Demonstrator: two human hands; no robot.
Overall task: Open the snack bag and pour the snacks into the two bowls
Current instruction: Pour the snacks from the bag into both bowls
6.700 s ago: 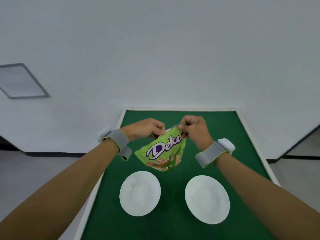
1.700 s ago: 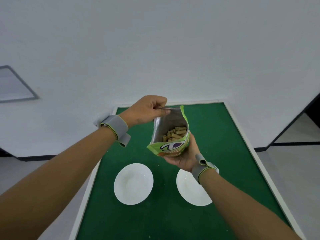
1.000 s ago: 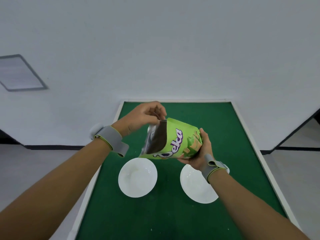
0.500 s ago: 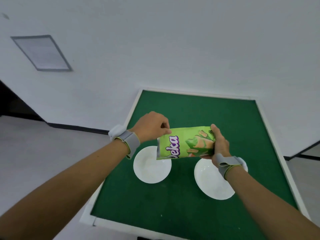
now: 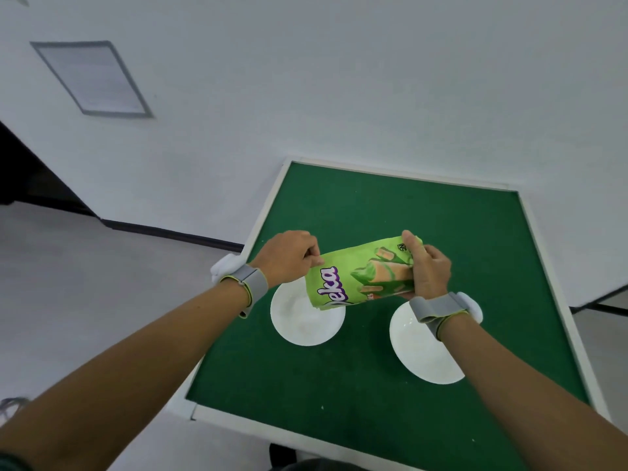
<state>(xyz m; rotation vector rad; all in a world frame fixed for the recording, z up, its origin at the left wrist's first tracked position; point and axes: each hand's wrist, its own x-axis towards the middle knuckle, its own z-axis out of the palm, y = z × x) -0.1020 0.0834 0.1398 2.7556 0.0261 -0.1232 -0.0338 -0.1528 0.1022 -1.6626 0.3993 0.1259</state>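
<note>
The green snack bag (image 5: 360,275) lies tipped on its side in the air, its opened mouth turned left and down over the left white bowl (image 5: 302,326). My left hand (image 5: 289,258) pinches the bag's mouth edge. My right hand (image 5: 426,268) grips the bag's bottom end, raised a little higher. The right white bowl (image 5: 419,351) sits under my right wrist, partly hidden by it. Both bowls look bare inside; the bag's mouth is hidden from me.
Both bowls rest on a green table (image 5: 390,215) with a white rim, set against a white wall. The table's left edge runs close beside the left bowl, with grey floor (image 5: 85,283) beyond it.
The bag went from upright and open to tipped sideways, mouth over the left bowl. In the last half second its mouth dropped lower and my head view shifted slightly.
</note>
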